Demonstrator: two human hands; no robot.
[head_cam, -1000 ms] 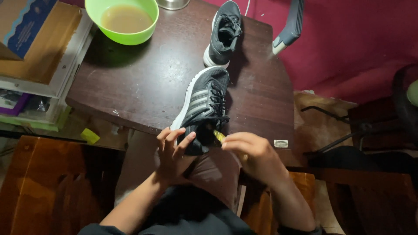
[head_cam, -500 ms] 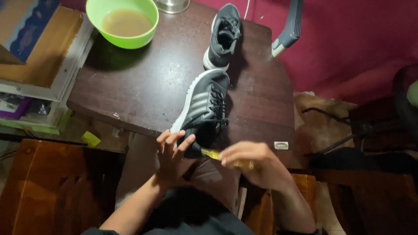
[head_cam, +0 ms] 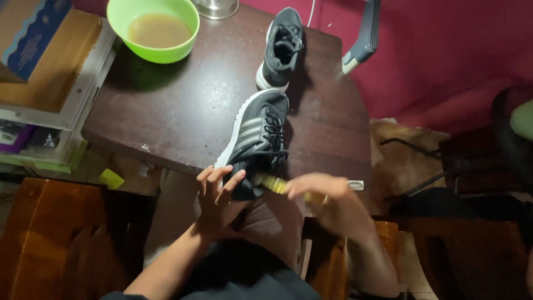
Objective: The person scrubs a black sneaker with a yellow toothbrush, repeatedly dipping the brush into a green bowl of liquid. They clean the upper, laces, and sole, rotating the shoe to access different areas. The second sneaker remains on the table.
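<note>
Here, left hand [head_cam: 217, 195] gripping striped sneaker [head_cam: 253, 140] heel; blurred rt hand [head_cam: 322, 195] clutching yellowish brush [head_cam: 273, 183], prob.

Matt mesh-cloth shoe [head_cam: 252, 141] on a scuffed, semi-glossy wooden table [head_cam: 183, 111].
</note>
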